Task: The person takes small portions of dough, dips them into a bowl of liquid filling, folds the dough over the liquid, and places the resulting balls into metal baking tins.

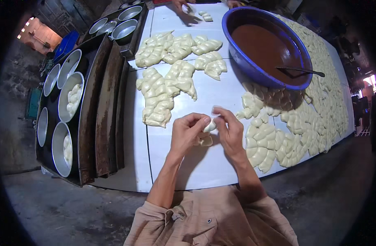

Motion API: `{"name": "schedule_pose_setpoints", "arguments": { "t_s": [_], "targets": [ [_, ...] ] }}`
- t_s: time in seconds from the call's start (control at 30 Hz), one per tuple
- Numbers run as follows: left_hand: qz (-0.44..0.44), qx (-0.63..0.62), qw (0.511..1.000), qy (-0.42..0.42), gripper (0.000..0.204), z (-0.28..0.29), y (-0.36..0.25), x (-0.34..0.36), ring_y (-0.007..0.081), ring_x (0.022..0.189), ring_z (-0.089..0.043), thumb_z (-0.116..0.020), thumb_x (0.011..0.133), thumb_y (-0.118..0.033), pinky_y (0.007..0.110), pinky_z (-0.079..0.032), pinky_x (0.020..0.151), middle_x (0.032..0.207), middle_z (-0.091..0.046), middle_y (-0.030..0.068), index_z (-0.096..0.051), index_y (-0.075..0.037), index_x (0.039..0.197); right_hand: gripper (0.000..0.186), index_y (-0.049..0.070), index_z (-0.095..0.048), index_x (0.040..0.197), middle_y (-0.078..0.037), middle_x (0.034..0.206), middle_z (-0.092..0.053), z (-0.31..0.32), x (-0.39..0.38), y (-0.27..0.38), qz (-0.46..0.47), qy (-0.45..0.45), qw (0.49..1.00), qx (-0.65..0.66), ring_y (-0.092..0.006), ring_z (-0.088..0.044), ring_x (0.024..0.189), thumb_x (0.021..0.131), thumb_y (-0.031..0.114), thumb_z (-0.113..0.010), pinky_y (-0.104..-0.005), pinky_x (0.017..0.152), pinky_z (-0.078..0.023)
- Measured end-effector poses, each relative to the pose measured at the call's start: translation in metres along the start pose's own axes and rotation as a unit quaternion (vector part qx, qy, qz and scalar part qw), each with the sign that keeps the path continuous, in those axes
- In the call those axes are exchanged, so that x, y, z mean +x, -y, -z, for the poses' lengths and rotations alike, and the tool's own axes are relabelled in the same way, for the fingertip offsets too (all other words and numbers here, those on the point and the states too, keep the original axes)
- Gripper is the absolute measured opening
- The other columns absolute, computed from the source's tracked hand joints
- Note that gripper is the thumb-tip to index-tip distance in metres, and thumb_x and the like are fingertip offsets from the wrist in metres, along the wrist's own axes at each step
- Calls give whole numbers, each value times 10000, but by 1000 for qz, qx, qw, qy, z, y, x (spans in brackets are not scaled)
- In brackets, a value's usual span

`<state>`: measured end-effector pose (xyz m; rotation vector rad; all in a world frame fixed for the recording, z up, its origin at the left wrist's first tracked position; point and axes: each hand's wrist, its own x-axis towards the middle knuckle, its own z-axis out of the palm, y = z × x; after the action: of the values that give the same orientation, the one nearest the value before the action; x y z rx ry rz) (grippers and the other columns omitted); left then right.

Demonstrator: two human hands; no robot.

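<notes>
Left hand [189, 129] and right hand [229, 130], fingers part-curled, pinch one smooth, rounded dough lump [211, 126], pale, slightly glossy, above flat white tabletop [220, 96].

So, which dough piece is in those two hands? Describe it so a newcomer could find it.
Start at the white table: near its front edge, the left hand and right hand almost meet. Between them is a small, pale dough piece. Unlike the broad, bumpy dough sheets lying flat to either side, it is one little lump, held in the hands.
</notes>
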<state>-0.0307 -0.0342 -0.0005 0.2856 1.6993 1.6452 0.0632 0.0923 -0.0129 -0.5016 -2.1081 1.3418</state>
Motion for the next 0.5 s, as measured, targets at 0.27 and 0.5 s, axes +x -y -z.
{"name": "schedule_pose_setpoints", "arguments": {
  "t_s": [0.27,0.5],
  "targets": [
    [-38,118,988,-97,389,17,16,16,196,772,-694,-569,992,-344,333,-535,729,921,-726,102,-691,-14,1160,165,22,-708,1023,-90,884,-704,16,-2,-26,-175,-21,982,65,-165,-672,796,927,149,-666,-290,694,-524],
    [-4,379,925,15,294,31,21,7,337,857,-695,-612,918,-288,414,-527,763,933,-722,182,-737,-33,997,237,37,-716,983,-139,848,-693,5,-2,-29,-196,168,960,-104,-306,-664,733,929,248,-624,-372,679,-523]
  ]
}}
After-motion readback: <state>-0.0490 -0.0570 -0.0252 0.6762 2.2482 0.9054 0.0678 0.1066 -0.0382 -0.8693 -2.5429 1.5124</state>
